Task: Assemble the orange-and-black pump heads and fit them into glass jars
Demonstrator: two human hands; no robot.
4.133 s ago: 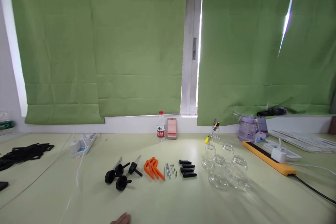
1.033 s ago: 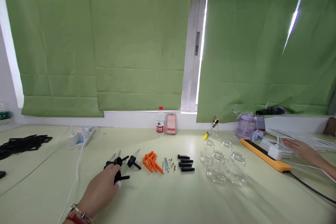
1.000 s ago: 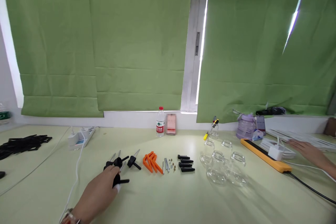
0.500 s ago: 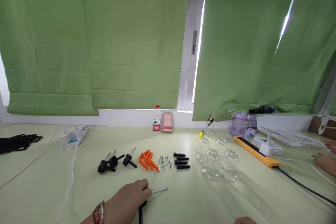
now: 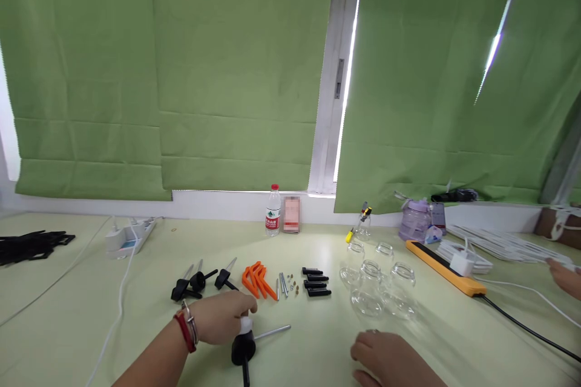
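Note:
My left hand, with a red band and bracelets at the wrist, has its fingers closed at the white top of a black part. A metal rod sticks out to the right beside that part. My right hand is low at centre right, fingers apart over the table, holding nothing. Beyond my left hand lie black parts with metal rods, orange pieces, metal bolts and black ribbed pieces. Several clear glass jars stand beyond my right hand.
A water bottle and a pink box stand at the back. An orange power strip and purple bottle are at the right. White cable crosses the left. Another person's hand is at the right edge.
My left hand has moved slightly up, and the black part with its white top now shows beside it. My right hand has come further into view. The other person's hand has shifted.

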